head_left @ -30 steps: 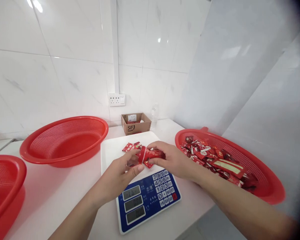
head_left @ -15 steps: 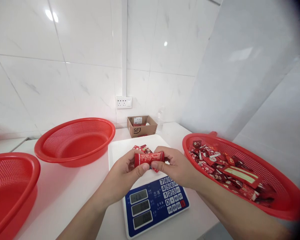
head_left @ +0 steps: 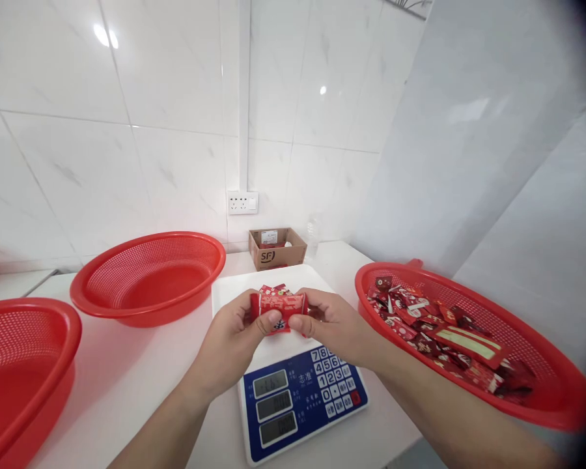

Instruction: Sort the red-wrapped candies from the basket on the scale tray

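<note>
- Pinching the 2 ends of a rolled red packet (head_left: pixel 279 303), the left hand (head_left: pixel 234 329) and right hand (head_left: pixel 333 322) each press with thumb and fingers; whether it is 1 wrapper or several, I cannot tell.
- The packet is held up over the scale (head_left: pixel 300 417), in front of loose packets (head_left: pixel 273 288) on its white plate (head_left: pixel 227 284); whether it touches them is hidden.
- Done, as I judge it: the packet is in both hands and some others lie on the plate.
- Left, it seems: this packet is not yet set down, and a large pile of wrapped pieces (head_left: pixel 413 309) lies in the right basket (head_left: pixel 551 368).
- The scale's 3 displays (head_left: pixel 276 407) are too blurred to confirm progress.
</note>
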